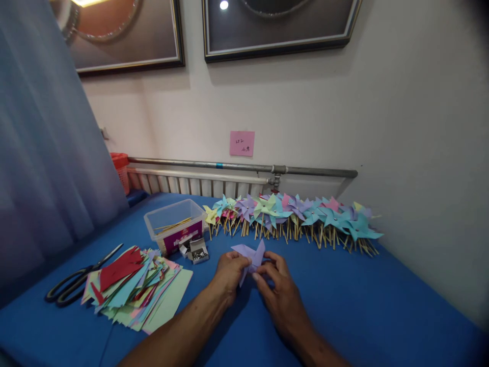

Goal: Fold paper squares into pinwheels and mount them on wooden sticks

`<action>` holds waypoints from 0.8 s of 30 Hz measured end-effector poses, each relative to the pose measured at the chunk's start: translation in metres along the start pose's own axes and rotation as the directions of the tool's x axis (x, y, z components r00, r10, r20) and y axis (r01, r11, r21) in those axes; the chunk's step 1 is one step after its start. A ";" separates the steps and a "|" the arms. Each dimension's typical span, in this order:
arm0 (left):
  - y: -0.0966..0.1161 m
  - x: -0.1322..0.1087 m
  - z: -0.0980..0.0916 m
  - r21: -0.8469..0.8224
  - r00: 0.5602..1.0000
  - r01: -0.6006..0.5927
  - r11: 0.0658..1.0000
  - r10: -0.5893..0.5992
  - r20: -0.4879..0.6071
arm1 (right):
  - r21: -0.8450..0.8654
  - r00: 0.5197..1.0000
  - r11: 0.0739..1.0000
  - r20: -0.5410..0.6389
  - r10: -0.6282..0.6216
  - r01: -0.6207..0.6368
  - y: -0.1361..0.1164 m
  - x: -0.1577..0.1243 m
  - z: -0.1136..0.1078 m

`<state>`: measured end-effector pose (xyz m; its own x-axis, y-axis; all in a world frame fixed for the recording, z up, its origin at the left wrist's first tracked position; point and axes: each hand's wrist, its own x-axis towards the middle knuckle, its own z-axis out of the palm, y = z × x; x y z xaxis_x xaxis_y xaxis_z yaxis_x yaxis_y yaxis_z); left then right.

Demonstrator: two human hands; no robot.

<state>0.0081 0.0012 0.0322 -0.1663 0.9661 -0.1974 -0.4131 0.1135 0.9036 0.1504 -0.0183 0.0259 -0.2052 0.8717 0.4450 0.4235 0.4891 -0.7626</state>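
- Holding a lilac paper pinwheel (256,259) just above the blue counter (344,300), between both hands, in front of the chest.
- Clamped on the paper with the fingers of the left hand (229,275), thumb laid across the face near the middle and pointing right.
- Closed on the right-hand edge with the fingers of the right hand (280,285), thumb and index tips brought near each other low on that side; touching there, not reaching in from afar.
- Nearer the centre with the left thumb, nearer the rim with the right fingers; lying rightward from the left hand, leftward and a little forward from the right.
- Without a clear long axis: blades spread roughly square, with tips showing to the left, up and right, and down toward the body; hidden behind the right fingers at the remaining corner.
- To the left of the pinwheel and a little farther off, a small open box (197,244) of metal pieces, nearer the left hand than the right.
- Beyond both hands, along the wall side, a row of pinwheels on sticks (296,206).
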 end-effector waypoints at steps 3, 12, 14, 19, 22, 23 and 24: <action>0.000 0.000 0.001 0.038 1.000 -0.002 0.999 0.003 -0.024 | 0.088 0.995 0.991 0.001 0.097 -0.096 0.004 0.004 -0.001; -0.007 0.001 0.001 0.093 0.999 -0.005 0.996 0.008 -0.032 | 0.274 0.947 0.908 0.027 0.321 -0.316 0.020 0.013 0.005; -0.007 0.000 0.002 0.087 0.999 -0.003 0.996 0.006 -0.035 | 0.284 0.941 0.900 0.028 0.338 -0.332 0.020 0.013 0.006; -0.006 -0.002 0.004 0.135 0.999 -0.003 0.991 0.010 -0.052 | 0.283 0.937 0.896 0.032 0.348 -0.343 0.020 0.014 0.007; -0.007 -0.002 0.003 0.150 0.999 -0.009 0.989 0.016 -0.047 | 0.280 0.934 0.894 0.021 0.357 -0.349 0.022 0.014 0.008; -0.007 -0.002 0.003 0.147 0.999 -0.014 0.989 0.021 -0.042 | 0.281 0.934 0.894 0.020 0.357 -0.348 0.022 0.014 0.008; -0.007 -0.002 0.003 0.147 0.999 -0.018 0.989 0.024 -0.039 | 0.283 0.934 0.894 0.017 0.357 -0.347 0.022 0.014 0.007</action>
<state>0.0140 -0.0006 0.0269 -0.2111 0.9588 -0.1901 -0.2736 0.1288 0.9532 0.1505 0.0050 0.0115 -0.0558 0.9892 0.1355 0.2004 0.1440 -0.9691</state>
